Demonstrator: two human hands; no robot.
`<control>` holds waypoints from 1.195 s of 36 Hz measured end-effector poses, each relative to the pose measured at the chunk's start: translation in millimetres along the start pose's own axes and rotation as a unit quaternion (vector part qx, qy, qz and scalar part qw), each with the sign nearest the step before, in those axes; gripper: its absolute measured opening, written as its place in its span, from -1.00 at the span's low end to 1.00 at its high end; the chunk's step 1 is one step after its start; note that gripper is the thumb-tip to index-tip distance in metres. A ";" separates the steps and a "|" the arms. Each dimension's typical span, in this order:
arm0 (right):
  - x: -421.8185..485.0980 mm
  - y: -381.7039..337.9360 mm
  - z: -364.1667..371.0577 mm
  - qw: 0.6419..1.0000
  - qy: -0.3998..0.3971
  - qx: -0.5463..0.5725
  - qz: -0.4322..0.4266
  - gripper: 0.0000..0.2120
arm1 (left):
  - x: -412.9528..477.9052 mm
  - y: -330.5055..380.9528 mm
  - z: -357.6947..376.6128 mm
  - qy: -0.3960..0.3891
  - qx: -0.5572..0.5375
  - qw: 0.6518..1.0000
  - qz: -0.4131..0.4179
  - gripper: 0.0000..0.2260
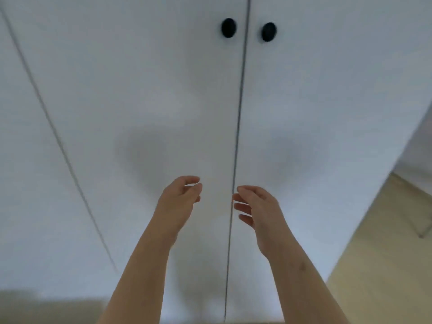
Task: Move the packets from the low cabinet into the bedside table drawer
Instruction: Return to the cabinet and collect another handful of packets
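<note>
A white cabinet with two closed doors fills the view; the left door (140,101) and the right door (315,101) meet at a thin dark seam. Each door carries a round black knob: the left knob (228,28) and the right knob (269,31), high in the frame. My left hand (181,197) is raised in front of the left door with loosely curled fingers and holds nothing. My right hand (256,206) hovers beside the seam, fingers relaxed and empty. Both hands are well below the knobs. No packets and no bedside table are in view.
A further white panel (21,136) lies left of a second seam. Light wooden floor (385,253) shows at the lower right beside the cabinet's corner, with a thin metal leg (424,230) at the right edge.
</note>
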State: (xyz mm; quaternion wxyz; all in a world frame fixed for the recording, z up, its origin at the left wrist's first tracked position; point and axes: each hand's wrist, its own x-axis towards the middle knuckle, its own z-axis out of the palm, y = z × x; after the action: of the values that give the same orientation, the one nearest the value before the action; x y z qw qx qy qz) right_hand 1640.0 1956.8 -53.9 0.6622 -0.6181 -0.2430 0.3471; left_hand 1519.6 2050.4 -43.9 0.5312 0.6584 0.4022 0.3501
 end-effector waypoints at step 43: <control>-333.3 39.0 -983.2 0.596 0.772 0.223 0.010 -0.92 | -436.0 108.9 1094.0 -0.729 0.050 0.681 -0.049 -0.90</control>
State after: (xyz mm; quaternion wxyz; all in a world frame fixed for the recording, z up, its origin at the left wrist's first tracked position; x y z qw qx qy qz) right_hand 2158.3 1064.3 -172.5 0.7165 -0.4904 0.4496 -0.2095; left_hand 2320.6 1188.0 -160.2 0.6390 0.7103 -0.0639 -0.2881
